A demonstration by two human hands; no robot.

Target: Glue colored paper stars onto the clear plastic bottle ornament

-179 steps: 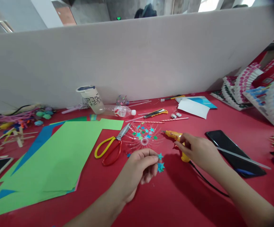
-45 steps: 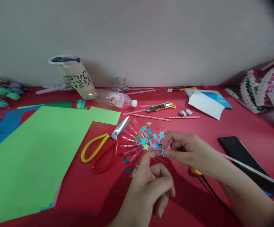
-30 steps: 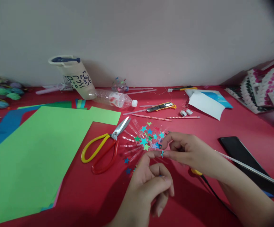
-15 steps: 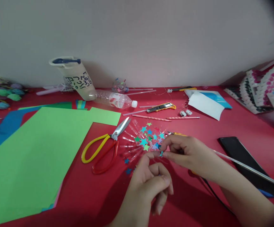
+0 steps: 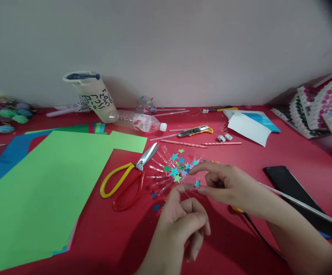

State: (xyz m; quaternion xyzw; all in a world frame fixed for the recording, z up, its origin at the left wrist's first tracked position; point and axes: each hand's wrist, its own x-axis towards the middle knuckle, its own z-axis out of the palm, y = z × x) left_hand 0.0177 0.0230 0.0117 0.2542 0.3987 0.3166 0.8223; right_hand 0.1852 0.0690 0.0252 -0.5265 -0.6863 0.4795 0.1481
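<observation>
A small blue paper star (image 5: 197, 184) is at the tip of my left index finger, close to my right thumb. My left hand (image 5: 183, 221) has that finger stretched out and the others loosely bent, gripping nothing. My right hand (image 5: 226, 183) is open, thumb and index finger apart on either side of the star. Behind the fingers, clear plastic strips (image 5: 158, 177) fan out on the red table, with several paper stars (image 5: 174, 172) in blue, green and purple over their middle. The inner ends of the strips are partly hidden by stars and hands.
Scissors (image 5: 134, 173) lie left of the strips beside green paper (image 5: 45, 191). Further back are a plastic bottle (image 5: 140, 121), a utility knife (image 5: 195, 131), striped straws (image 5: 183, 143) and a pale cup (image 5: 95, 99). A black phone (image 5: 295, 194) lies right, under a clear rod (image 5: 306, 206).
My right thumb and index finger have spread apart and let go of the small star. The star now stays by my left index fingertip, showing more of its face. My left hand has barely moved.
</observation>
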